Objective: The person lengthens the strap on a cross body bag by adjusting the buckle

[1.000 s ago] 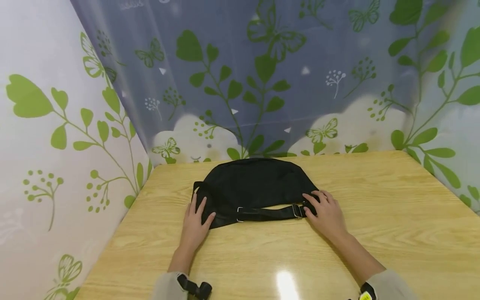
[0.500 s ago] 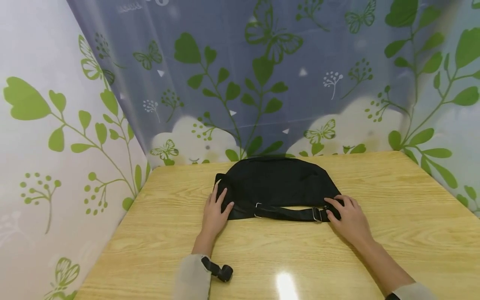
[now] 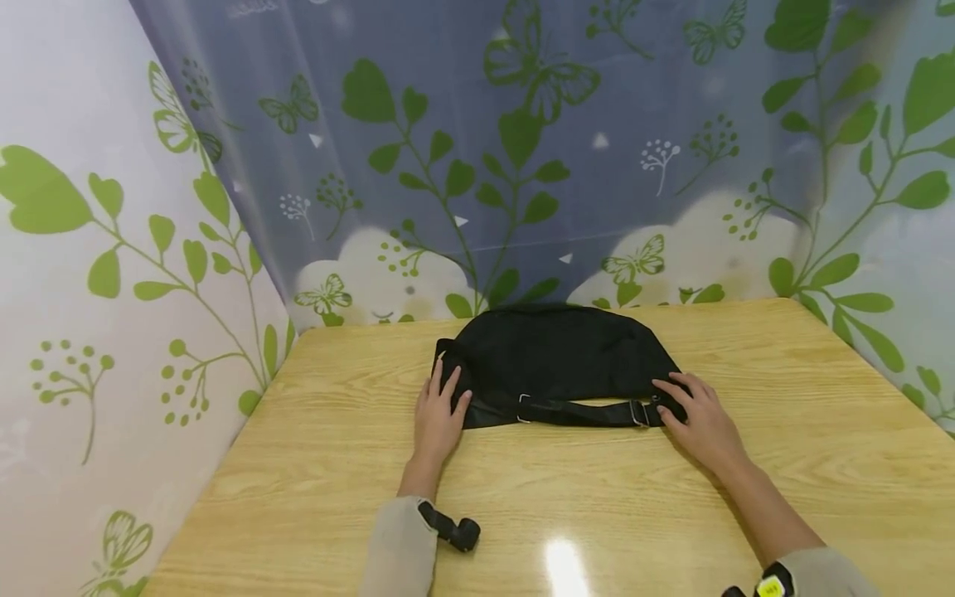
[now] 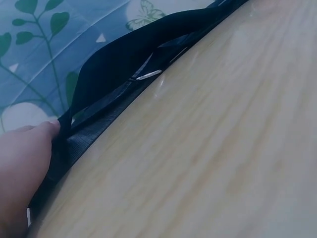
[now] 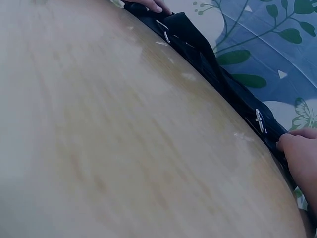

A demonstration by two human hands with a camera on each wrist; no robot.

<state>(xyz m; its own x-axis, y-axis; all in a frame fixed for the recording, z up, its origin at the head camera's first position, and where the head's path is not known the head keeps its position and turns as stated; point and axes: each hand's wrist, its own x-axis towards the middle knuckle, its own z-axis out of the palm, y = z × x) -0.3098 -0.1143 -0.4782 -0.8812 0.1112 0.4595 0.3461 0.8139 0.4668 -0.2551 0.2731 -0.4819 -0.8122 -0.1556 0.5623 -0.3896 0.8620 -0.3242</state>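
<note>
Black bag (image 3: pixel 559 352) at far side of the table, a little right of middle; rounded top reaches the back edge, straight side toward the person. Strap (image 3: pixel 574 414) runs along that near side, slack, a slim gap of tabletop between it and the bag. Metal ring (image 4: pixel 148 75) at the strap's left, slider buckle (image 5: pixel 260 121) at its right, close to the right hand (image 3: pixel 700 423). Small black loop (image 3: pixel 445 343) juts up at the left end.

Left hand (image 3: pixel 440 419) rests on the left end, fingers spread, thumb apart, touching the fabric. Right hand on the right end, fingers spread and lightly bent, thumb on the near side.

Light sleeves (image 3: pixel 403 547) on both arms; black wrist mount (image 3: pixel 451 528) on the left, yellow-marked band (image 3: pixel 771 587) on the right.

Wood-grain table (image 3: pixel 522 497), bright glare toward the front. Behind, blue-grey curtain (image 3: pixel 455 50): green leaves, butterflies, pale clouds
</note>
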